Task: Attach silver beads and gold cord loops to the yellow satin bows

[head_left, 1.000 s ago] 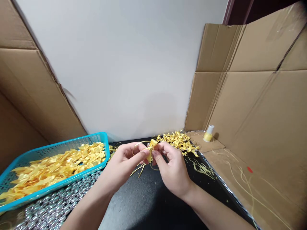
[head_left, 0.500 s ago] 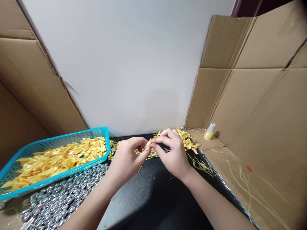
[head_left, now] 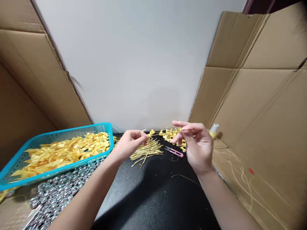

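Note:
My left hand (head_left: 130, 142) is closed in a pinch on a small yellow ribbon bow (head_left: 151, 133), which pokes out past the fingertips. A thin pale strand curves above that thumb. Off to the right, my right hand (head_left: 198, 145) is raised with thumb and index finger together; what they pinch, if anything, is too fine to make out. Below the left fingers lies a bundle of gold twist ties (head_left: 147, 151). Pink thread snips (head_left: 174, 151) rest on the black table (head_left: 153, 198) between the hands, near a pile of finished-looking yellow bows (head_left: 171, 134).
At left, a blue plastic basket (head_left: 111, 137) holds many yellow ribbon pieces (head_left: 64, 151). Silver beads (head_left: 59, 188) spread in front of it. A thread spool (head_left: 214, 129) stands behind my right hand. Cardboard panels (head_left: 261, 105) flank both sides, with loose threads on the right.
My hands were together at the bow; now the right hand has drawn away to the right and up. The twist ties and snips have come into clear view.

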Motion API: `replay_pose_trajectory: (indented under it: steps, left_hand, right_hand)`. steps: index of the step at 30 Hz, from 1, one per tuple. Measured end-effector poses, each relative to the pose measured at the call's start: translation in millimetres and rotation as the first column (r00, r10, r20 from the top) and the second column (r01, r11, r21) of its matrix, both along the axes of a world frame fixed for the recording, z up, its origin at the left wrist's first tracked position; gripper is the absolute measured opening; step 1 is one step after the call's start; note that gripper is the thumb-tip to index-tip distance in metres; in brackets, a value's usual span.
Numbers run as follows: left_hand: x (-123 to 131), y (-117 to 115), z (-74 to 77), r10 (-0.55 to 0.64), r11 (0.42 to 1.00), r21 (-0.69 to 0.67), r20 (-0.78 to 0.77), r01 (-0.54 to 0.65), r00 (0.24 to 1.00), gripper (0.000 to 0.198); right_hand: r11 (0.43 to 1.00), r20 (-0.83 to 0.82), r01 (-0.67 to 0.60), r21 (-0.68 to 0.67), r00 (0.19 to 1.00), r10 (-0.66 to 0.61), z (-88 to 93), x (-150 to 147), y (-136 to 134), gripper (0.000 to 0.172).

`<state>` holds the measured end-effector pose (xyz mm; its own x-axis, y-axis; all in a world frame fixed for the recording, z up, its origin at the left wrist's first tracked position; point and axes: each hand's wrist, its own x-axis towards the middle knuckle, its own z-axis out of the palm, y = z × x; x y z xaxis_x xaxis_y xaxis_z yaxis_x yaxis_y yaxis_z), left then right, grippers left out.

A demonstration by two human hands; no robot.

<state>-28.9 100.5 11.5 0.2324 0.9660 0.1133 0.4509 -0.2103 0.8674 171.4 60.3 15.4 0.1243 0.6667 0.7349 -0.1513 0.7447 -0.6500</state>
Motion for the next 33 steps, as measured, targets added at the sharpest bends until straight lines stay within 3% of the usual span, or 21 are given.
replay_pose_trajectory:
  steps: [4, 13, 22, 33]
  left_hand:
    - [-2.1, 3.5, -2.9, 0.018, 1.0, -0.02, 0.001, -0.018, 1.0, 0.033]
    - [-3.3, 11.4, -12.4, 0.019, 1.0, -0.004, 0.022, -0.019, 1.0, 0.031]
    - [-1.5, 17.7, -20.3, 0.02, 1.0, 0.001, 0.046, -0.02, 0.999, 0.028]
    - [2.3, 20.7, -24.0, 0.062, 0.997, -0.036, 0.016, -0.061, 0.998, 0.026]
  right_hand:
    - [0.991, -0.07, -0.13, -0.027, 0.989, 0.128, 14.1, 14.7, -6.1, 0.005]
    - [0.999, -0.117, -0.042, 0.011, 0.992, 0.043, 37.1, 45.7, -29.2, 0.008]
    - [0.971, -0.059, -0.225, -0.079, 0.974, 0.22, 30.0, 38.9, -12.6, 0.009]
    - [0.991, -0.161, -0.104, 0.087, 0.98, 0.117, 32.4, 47.8, -22.7, 0.009]
